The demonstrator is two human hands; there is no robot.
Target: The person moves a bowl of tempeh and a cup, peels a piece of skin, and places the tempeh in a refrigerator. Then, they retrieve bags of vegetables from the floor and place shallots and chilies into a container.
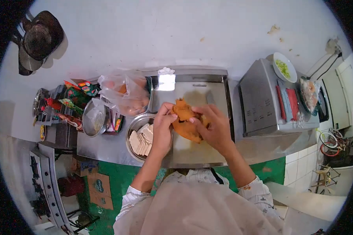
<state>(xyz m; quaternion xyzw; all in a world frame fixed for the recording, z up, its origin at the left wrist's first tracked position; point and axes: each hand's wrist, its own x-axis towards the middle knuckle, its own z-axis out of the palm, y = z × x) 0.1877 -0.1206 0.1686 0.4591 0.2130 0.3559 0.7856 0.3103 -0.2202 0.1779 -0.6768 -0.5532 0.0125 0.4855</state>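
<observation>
Both of my hands are raised over the cutting board, pinching a thin orange-brown sheet of food with ragged edges. My left hand grips its left side between thumb and fingers. On the other side, my right hand has its thumb and fingers closed on the right edge. A larger orange-brown part shows below, partly covered by my right hand; whether it joins the upper part I cannot tell. Beside my left forearm stands a metal bowl with pale white slices in it.
A clear plastic bag with round orange things sits behind the bowl. Left of it are another metal bowl and several colourful packets. To the right, a silver box-shaped appliance carries a white bowl of chopped greens.
</observation>
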